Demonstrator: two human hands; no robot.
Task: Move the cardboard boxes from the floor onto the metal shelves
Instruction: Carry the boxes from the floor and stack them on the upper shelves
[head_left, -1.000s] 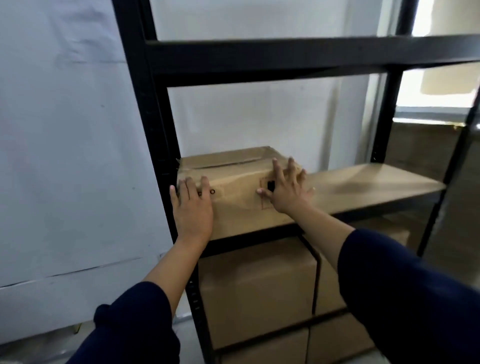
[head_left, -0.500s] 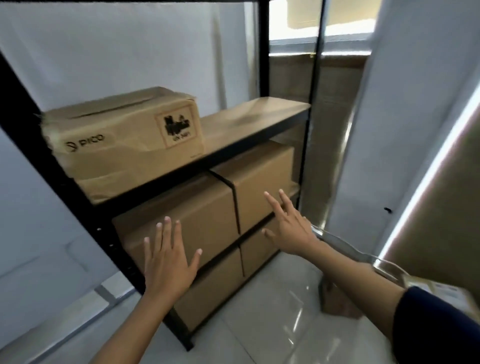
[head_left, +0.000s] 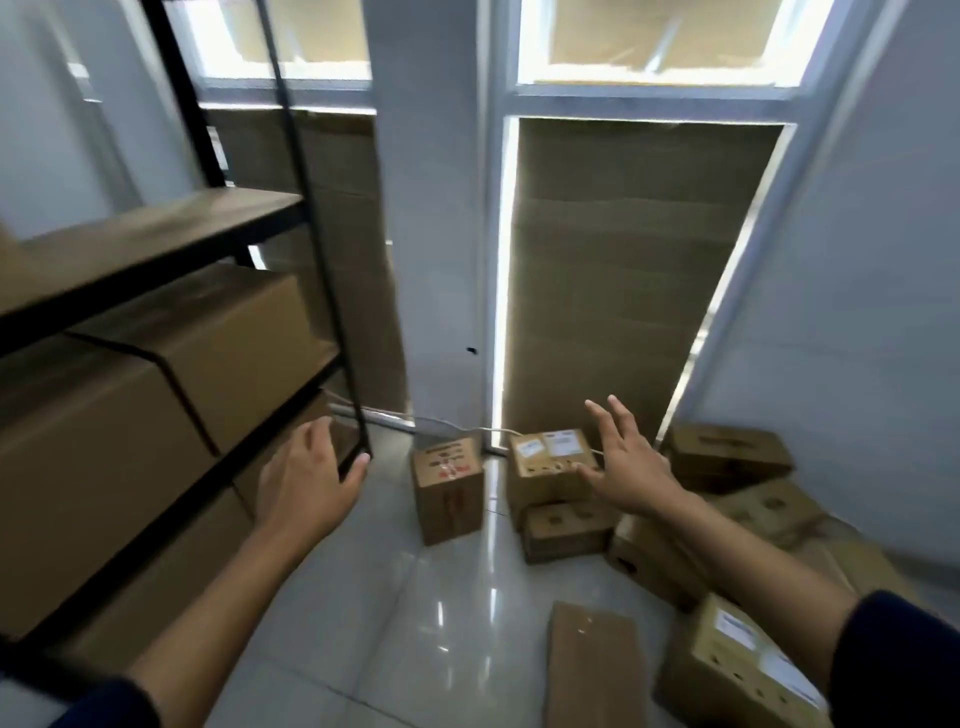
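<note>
Looking down past the metal shelves (head_left: 332, 291) on our left, we see both hands held out in the air over the tiled floor (head_left: 415, 613). Our left hand (head_left: 306, 488) hangs in front of the foot of the black shelf post, its fingers loosely curved and slightly apart, holding nothing; whether the thumb touches the post we cannot tell. Our right hand (head_left: 626, 467) reaches forward with its fingers (head_left: 615, 421) spread wide apart, gripping nothing, in the air in front of the heap of boxes.

Two large cardboard boxes (head_left: 156, 384) sit side by side on the middle shelf, more cardboard shows on the level below them, and the wooden board above them is bare over the part we can see.

On the floor, by the covered windows (head_left: 623, 280), an upright box with red print (head_left: 449, 488) stands alone, just left of a labelled box (head_left: 550, 467) that rests on top of a flatter box (head_left: 566, 530). To the right of these, several more boxes lie tumbled against the wall, some tilted. Nearer to us, a flat piece of cardboard (head_left: 592, 665) lies on the tiles, and a box with white labels (head_left: 737, 670) sits at the lower right, partly hidden by our dark sleeve (head_left: 898, 660). A white cable (head_left: 441, 427) runs along the base of the wall behind the boxes.
</note>
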